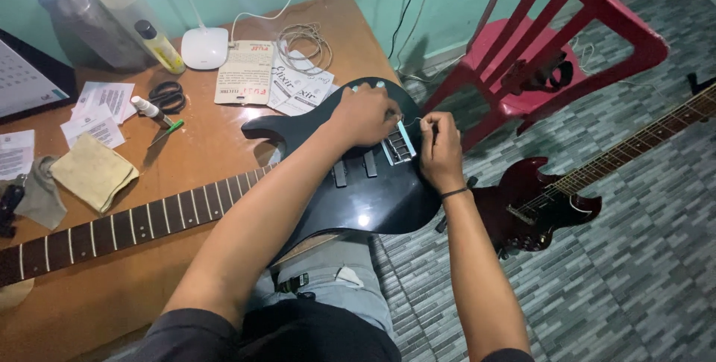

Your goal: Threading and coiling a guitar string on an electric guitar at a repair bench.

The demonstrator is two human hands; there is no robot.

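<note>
Black guitar (358,183) bridge (399,144) (on table (201,138)): 2 hands, left hand (365,116), right hand (441,152), seemingly pinching string.

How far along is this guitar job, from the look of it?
Done: string packets lie opened on the table, and a coiled string is out. In hand: the left hand rests on the black guitar while the right hand feeds a thin wire at the bridge. Left: the fretboard shows no strings that I can make out.

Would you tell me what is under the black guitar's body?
The black guitar rests partly on the wooden table and over the person's grey-trousered lap; anything directly beneath is covered.
</note>
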